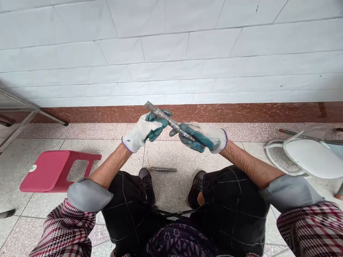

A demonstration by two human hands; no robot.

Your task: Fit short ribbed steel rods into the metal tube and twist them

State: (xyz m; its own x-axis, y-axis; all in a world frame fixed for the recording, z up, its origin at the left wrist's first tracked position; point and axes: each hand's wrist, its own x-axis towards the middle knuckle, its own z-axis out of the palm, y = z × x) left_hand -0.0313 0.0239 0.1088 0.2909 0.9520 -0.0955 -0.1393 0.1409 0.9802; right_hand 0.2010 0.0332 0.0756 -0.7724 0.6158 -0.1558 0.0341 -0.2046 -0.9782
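Note:
A silvery metal rod (174,125) with wire-like coils along its middle is held up at a slant in front of me, its bare flat end at the upper left. My left hand (147,130), in a white knit glove with a teal coating, is closed around the rod near that end. Lower down to the right, my right hand (202,137), in a matching glove, wraps the other end and hides its tip. Between my shoes, a similar coiled rod (163,169) lies on the floor.
A red plastic stool (55,171) lies at the left, near a metal frame leg (32,110). White-seated folding chairs (316,159) are at the right. Ahead stands a white tiled wall (171,46) with a reddish-brown base strip (241,112). Speckled tiles (171,189) cover the floor.

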